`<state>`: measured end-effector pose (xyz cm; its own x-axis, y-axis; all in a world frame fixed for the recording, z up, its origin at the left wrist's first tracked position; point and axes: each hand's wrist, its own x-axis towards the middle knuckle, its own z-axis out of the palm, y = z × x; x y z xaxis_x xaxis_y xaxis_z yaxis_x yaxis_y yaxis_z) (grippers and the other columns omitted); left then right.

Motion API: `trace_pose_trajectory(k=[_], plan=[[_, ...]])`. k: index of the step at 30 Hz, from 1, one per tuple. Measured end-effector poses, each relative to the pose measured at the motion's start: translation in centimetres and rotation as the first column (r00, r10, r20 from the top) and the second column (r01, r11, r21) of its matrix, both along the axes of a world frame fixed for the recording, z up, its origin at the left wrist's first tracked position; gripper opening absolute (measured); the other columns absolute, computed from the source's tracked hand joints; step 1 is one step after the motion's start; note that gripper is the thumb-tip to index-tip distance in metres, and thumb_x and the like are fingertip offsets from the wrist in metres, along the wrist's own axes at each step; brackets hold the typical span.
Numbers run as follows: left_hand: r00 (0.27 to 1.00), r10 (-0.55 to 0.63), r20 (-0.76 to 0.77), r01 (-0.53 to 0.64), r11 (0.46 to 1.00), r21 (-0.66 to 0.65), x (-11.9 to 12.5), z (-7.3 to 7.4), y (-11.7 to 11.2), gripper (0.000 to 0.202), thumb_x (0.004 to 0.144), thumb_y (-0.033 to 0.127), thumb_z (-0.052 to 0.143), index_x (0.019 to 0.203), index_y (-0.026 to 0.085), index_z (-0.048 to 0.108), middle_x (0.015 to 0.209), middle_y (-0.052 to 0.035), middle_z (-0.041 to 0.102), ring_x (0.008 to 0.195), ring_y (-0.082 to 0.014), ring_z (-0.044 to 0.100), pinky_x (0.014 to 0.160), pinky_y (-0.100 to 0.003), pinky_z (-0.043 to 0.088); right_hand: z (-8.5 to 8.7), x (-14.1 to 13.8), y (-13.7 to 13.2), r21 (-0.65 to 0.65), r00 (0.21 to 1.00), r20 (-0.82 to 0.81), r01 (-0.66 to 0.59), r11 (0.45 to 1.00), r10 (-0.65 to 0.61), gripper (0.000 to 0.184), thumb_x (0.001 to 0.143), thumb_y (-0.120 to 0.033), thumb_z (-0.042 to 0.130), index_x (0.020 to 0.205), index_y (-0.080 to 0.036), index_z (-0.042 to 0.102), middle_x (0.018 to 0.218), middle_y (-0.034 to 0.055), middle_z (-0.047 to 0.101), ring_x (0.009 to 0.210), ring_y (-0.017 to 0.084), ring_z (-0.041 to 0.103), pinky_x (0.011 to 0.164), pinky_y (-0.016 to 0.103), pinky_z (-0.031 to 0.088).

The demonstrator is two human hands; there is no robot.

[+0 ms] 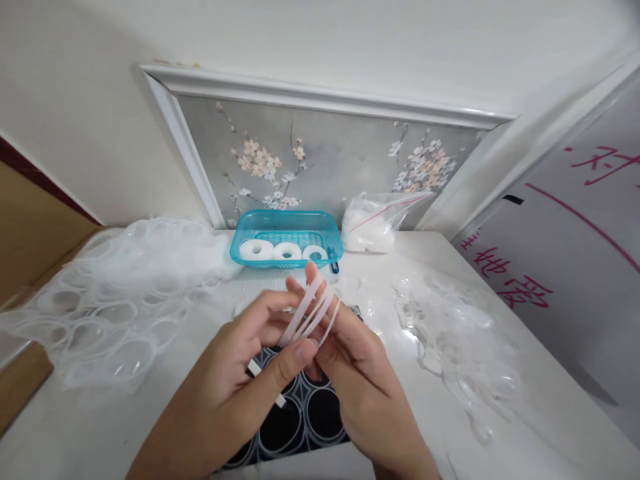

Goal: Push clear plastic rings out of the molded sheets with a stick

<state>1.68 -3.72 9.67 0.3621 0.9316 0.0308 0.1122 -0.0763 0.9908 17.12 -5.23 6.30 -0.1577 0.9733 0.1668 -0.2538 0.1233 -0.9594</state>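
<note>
Between my two hands, several thin whitish rings (303,308) stand on edge, slightly fanned apart. My left hand (225,373) closes on them from the left, its thumb pressed to their lower edge. From the right, my right hand (357,367) grips the same rings, and its fingers are partly hidden behind them. Below both hands lies a black sheet (324,415) printed with round outlines. A short white strip (280,401) shows on it, partly covered by my left thumb.
A blue basket (236,250) with three white ring-shaped rolls (257,250) stands at the back. Beside it is a clear zip bag (370,230) with white contents. Clear plastic sheets with round shapes (130,300) heap on the left; clear pieces (455,327) lie right. A whiteboard (565,280) stands right.
</note>
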Motion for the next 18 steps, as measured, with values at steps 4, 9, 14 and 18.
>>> trace_pose_trajectory(k=[4, 9, 14, 18], plan=[[0.994, -0.113, 0.003, 0.113, 0.994, 0.008, -0.4, -0.4, 0.8, 0.020, 0.097, 0.037, 0.053, 0.085, 0.026, 0.066, 0.076, 0.0016, 0.069, 0.072, -0.0145, 0.065, 0.069, -0.024, 0.051, 0.1, -0.2, -0.1, -0.074, 0.999, -0.030, -0.035, 0.997, 0.033, 0.040, 0.098, -0.031, 0.051, 0.137, -0.041, 0.053, 0.101, -0.0003, 0.072, 0.099, 0.018, 0.065, 0.111, 0.045, 0.040], [0.996, -0.044, 0.073, 0.046, 0.999, -0.017, 0.0, -0.1, 0.6, 0.029, 0.097, 0.036, 0.053, 0.075, 0.024, 0.066, 0.070, 0.0010, 0.066, 0.072, -0.0138, 0.062, 0.069, -0.022, 0.049, 0.2, 0.1, 0.3, -0.106, 0.987, -0.134, -0.108, 0.988, 0.094, 0.040, 0.096, -0.029, 0.055, 0.134, -0.040, 0.056, 0.094, -0.0005, 0.073, 0.085, 0.015, 0.065, 0.101, 0.039, 0.047], [0.998, -0.027, 0.062, 0.032, 0.995, -0.092, 0.8, -0.3, 0.2, 0.022, 0.096, 0.036, 0.055, 0.080, 0.025, 0.066, 0.075, 0.0028, 0.065, 0.072, -0.0122, 0.060, 0.067, -0.019, 0.048, 0.3, 0.6, 0.9, -0.190, 0.909, -0.386, -0.247, 0.950, 0.159, 0.045, 0.083, -0.023, 0.066, 0.126, -0.034, 0.065, 0.133, 0.0007, 0.064, 0.094, 0.018, 0.065, 0.076, 0.032, 0.056], [0.998, -0.059, 0.012, 0.060, 0.992, -0.113, 0.7, -1.1, 0.2, 0.022, 0.097, 0.035, 0.053, 0.085, 0.024, 0.067, 0.082, 0.0012, 0.067, 0.080, -0.0147, 0.061, 0.072, -0.021, 0.048, 1.0, 1.0, 1.0, -0.201, 0.802, -0.567, -0.356, 0.913, 0.188, 0.048, 0.074, -0.021, 0.059, 0.120, -0.028, 0.070, 0.139, -0.0020, 0.059, 0.131, 0.024, 0.052, 0.109, 0.039, 0.041]])
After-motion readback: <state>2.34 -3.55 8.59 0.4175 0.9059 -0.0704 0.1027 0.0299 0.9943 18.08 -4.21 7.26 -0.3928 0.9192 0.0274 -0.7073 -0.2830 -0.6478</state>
